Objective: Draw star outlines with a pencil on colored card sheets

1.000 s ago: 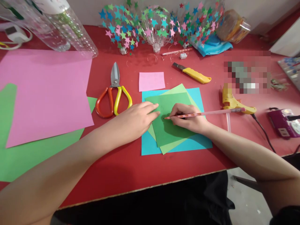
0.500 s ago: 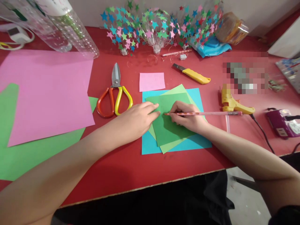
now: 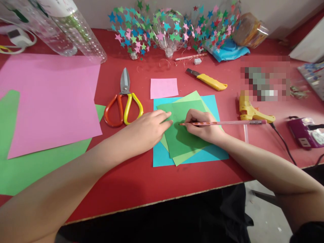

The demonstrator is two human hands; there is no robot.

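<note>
Head view: right hand (image 3: 204, 127) curled round a pink pencil (image 3: 227, 123), thumb and fingers closed in a writing grip. Tip is at the dark green sheet (image 3: 178, 145), left of its middle; can't confirm contact. Pencil's rear end sticks out past the wrist, near the yellow glue gun (image 3: 255, 114).

Left hand (image 3: 154, 126) flat, palm down, fingers extended, gripping nothing; fingertips rest on the dark green sheet's left side. That sheet lies on a light green sheet (image 3: 181, 161), turned askew to it, both on a blue sheet (image 3: 217, 154) on the red table (image 3: 121, 189).

Scissors (image 3: 125, 88) sit just beyond the left hand, blades up-frame. Small pink paper (image 3: 164, 88) is just behind the stack, yellow cutter (image 3: 212, 82) behind that to the right.
</note>
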